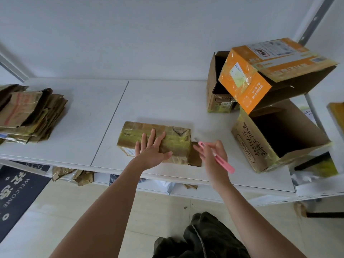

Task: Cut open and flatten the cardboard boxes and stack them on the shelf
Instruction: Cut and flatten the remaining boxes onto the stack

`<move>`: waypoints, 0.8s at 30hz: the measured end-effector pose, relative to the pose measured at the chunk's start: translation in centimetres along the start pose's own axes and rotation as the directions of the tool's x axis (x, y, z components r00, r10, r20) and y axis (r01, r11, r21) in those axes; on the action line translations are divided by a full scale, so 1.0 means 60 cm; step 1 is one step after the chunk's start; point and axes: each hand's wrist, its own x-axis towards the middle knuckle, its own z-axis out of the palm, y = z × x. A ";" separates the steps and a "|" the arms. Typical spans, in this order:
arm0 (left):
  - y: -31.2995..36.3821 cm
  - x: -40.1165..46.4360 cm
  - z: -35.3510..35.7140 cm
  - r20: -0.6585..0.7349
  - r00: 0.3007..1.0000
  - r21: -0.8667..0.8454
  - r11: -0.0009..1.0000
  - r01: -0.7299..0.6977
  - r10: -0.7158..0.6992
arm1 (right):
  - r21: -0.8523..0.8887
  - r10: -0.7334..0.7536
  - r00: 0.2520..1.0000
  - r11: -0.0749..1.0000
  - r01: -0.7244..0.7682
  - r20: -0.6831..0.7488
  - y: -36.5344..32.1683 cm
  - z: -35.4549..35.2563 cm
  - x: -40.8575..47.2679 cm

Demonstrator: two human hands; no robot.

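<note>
- Landmark: taped box (167, 138), lying flat on the white shelf (158, 101), close to the shelf's front edge.
- Left hand (151, 149) flat on the box top, fingers straight and spread, pressing down; thumb over the box's near edge.
- Right hand (212, 155) just right of the box, fingers curled round a pink cutter (221, 159). Tip points toward the box's right end; I can't tell if the blade touches the cardboard.
- A brown flap (195, 157) sticks out from the box's right end, lying on the shelf, under the right hand.
- Yellowish tape wraps the box top; torn patch near its far right corner.
- Far left of the box: stack of flattened cardboard (31, 114), well apart. Wide bare shelf between, with a panel seam (111, 120) running front to back.
- Behind the box: bare shelf up to the wall.
- Right of the box: open brown box (270, 138) on its side, mouth up and right. Behind that, another open box (216, 86) with an orange box (260, 75) tilted across both.
- Narrow gap between right hand and the open brown box.
</note>
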 end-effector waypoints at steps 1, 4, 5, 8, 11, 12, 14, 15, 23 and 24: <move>-0.001 0.000 0.000 0.002 1.000 0.000 1.000 0.001 -0.001 | -0.023 0.002 1.000 1.000 -0.002 0.007 0.000 0.007 0.002; 0.002 0.001 -0.002 0.004 1.000 0.010 1.000 -0.007 0.007 | -0.058 -0.005 1.000 0.998 0.005 -0.002 0.015 0.017 -0.014; 0.002 0.001 -0.001 0.004 1.000 0.006 1.000 -0.009 0.009 | -0.050 -0.006 1.000 0.999 0.006 -0.004 0.021 0.014 -0.021; 0.000 -0.001 -0.001 0.005 1.000 0.002 1.000 -0.009 0.009 | -0.040 -0.040 0.998 0.998 0.042 0.058 0.033 -0.002 -0.035; -0.001 0.000 -0.001 0.004 1.000 0.006 1.000 -0.008 0.008 | -0.020 -0.048 0.994 0.999 0.050 0.098 0.025 -0.018 -0.025; -0.001 0.000 -0.001 0.005 1.000 0.007 1.000 -0.007 0.007 | -0.007 -0.044 0.995 0.999 0.045 0.085 0.021 -0.020 -0.016; 0.000 0.001 -0.002 0.008 1.000 0.009 1.000 -0.005 0.005 | 0.009 -0.026 0.999 1.000 0.026 0.040 0.015 -0.015 0.001; -0.001 0.002 -0.002 0.008 1.000 0.012 1.000 -0.005 0.005 | 0.002 -0.020 0.999 1.000 0.020 0.032 0.013 -0.009 0.006; -0.003 0.006 0.000 0.003 1.000 -0.001 1.000 0.003 -0.003 | -0.139 -0.068 0.982 0.986 0.094 0.176 0.035 -0.026 -0.041; -0.003 0.006 0.001 -0.002 1.000 -0.011 1.000 0.003 -0.003 | -0.137 -0.082 0.980 0.985 0.108 0.182 0.031 -0.034 -0.043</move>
